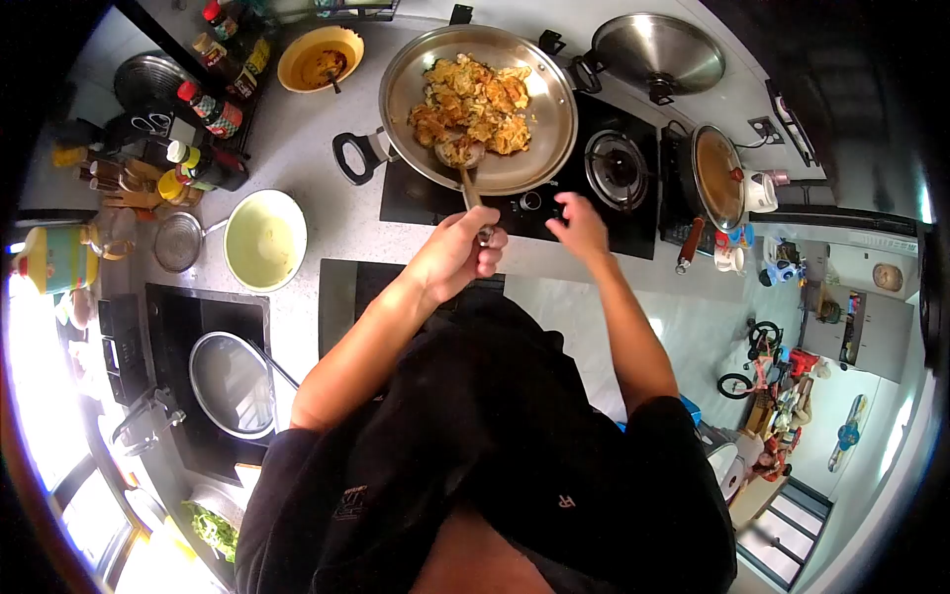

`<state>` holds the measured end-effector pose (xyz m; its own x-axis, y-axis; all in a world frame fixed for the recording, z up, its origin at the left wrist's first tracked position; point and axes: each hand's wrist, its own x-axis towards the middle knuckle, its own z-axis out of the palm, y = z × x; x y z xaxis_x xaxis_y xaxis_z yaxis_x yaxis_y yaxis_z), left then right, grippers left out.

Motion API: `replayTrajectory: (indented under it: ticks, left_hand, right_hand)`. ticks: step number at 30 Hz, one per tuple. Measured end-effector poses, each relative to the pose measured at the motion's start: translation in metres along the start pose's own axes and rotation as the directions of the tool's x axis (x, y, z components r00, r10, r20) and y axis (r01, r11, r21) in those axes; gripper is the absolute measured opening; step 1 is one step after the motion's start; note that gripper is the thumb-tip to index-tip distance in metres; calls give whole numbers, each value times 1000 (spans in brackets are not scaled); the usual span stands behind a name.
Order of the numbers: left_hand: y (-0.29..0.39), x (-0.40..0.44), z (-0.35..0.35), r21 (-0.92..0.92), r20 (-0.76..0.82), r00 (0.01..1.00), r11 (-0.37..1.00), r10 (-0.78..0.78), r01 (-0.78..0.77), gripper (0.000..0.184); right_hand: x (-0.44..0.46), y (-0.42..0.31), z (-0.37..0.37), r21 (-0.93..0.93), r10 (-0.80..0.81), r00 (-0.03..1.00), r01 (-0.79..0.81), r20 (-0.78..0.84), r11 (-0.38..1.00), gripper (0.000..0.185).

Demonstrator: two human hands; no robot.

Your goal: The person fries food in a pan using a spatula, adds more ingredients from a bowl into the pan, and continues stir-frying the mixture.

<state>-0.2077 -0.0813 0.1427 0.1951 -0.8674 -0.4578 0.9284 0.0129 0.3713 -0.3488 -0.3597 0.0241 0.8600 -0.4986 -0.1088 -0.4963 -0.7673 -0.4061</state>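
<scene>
My left hand [457, 255] is closed round the handle of a metal ladle [469, 188], whose bowl rests in the browned egg pieces [485, 99]. These lie in a wide steel pan [552, 134] on the left part of the black stove [633, 223]. My right hand [580, 228] is over the stove's front edge, near the control knob [531, 201], with its fingers apart and nothing in them. The pan's black side handle [358, 158] points left, touched by neither hand.
A yellow bowl [346, 40] with sauce and a light green bowl [287, 269] stand left of the pan. Bottles [213, 111] line the left wall. A strainer [233, 386] lies in the sink [178, 346]. Right are a steel lid [658, 54] and a lidded pan [714, 178].
</scene>
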Motion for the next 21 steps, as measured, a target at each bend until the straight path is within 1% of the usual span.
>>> replayTrajectory:
  ticks: [1, 3, 4, 7, 8, 11, 15, 17, 18, 21]
  left_hand:
    - [-2, -6, 5, -1, -2, 1000, 1000, -2, 2, 26]
    - [-6, -17, 13, -9, -18, 1000, 1000, -7, 7, 29]
    - [-8, -20, 12, -11, 13, 1000, 1000, -9, 9, 32]
    - [-12, -29, 19, 92, -19, 999, 995, 28, -26, 30]
    - [-15, -31, 24, 132, -76, 996, 991, 47, -37, 26]
    - [-22, -32, 33, 167, -136, 986, 983, 97, -74, 23]
    - [-31, -33, 47, 210, -191, 965, 968, 179, -138, 19]
    - [-34, -31, 51, 234, -188, 961, 960, 201, -155, 17]
    - [-35, -30, 52, 247, -186, 960, 956, 210, -161, 17]
    - [-39, -26, 56, 270, -173, 961, 949, 217, -165, 16]
  right_hand:
    - [1, 5, 18, -36, -147, 987, 144, -66, 989, 57]
    - [10, -1, 31, -88, -50, 994, 59, 96, 994, 75]
    - [14, 1, 41, -101, -69, 997, 72, 38, 992, 64]
    - [30, 6, 53, -67, -78, 994, 83, 73, 994, 52]
    - [31, 7, 57, -85, -109, 994, 109, 4, 990, 42]
    - [32, 7, 52, -29, -89, 995, 91, 48, 995, 41]
    - [39, 14, 59, -4, -85, 994, 85, 63, 996, 41]
    - [36, 15, 58, 33, -64, 994, 62, 83, 998, 43]
    - [36, 17, 60, 17, -102, 993, 101, 52, 995, 44]
    - [36, 21, 63, 47, -98, 993, 95, 65, 994, 44]
